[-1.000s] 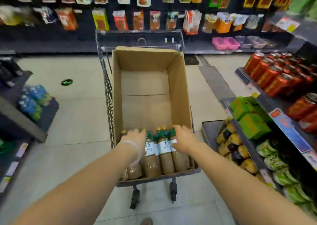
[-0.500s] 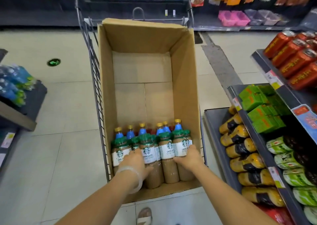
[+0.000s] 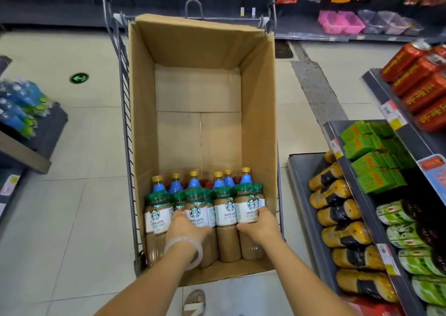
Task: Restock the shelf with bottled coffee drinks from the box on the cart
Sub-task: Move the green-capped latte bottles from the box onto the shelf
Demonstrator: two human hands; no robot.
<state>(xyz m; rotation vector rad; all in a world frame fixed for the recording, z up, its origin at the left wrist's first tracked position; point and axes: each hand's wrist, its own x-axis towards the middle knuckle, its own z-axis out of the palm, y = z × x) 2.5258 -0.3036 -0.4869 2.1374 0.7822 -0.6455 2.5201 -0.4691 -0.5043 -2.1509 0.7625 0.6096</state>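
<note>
Left edge of frame: low dark display (image 3: pixel 48 132) with blue-and-green packets (image 3: pixel 19 108); green arrow sticker (image 3: pixel 79 77) on the tiled floor.

Centre: wire cart (image 3: pixel 125 127) carrying an open cardboard box (image 3: pixel 144 98). Far part of the box floor is bare. Coffee bottles (image 3: pixel 226 214), green-capped with white labels reading CAFFE LATTE, stand upright in a row against the near wall of the box, lower centre of frame. Blue-necked bottles (image 3: pixel 193 183) with gold caps stand just behind them.

Left hand (image 3: pixel 187 227), pale bangle (image 3: pixel 185 250) on the wrist, fingers closed around a coffee bottle left of the row's middle. Right hand (image 3: pixel 261 226) wrapped around the rightmost coffee bottle, next to the box's right wall.

Bottom centre: sandalled foot (image 3: pixel 194 302).

Right of frame: tiered shelf (image 3: pixel 311 195) with yellow-and-black bottles (image 3: pixel 337 214) lying on the lowest tier, green cartons (image 3: pixel 369 156) above, red cans (image 3: pixel 420 81) at upper right.
</note>
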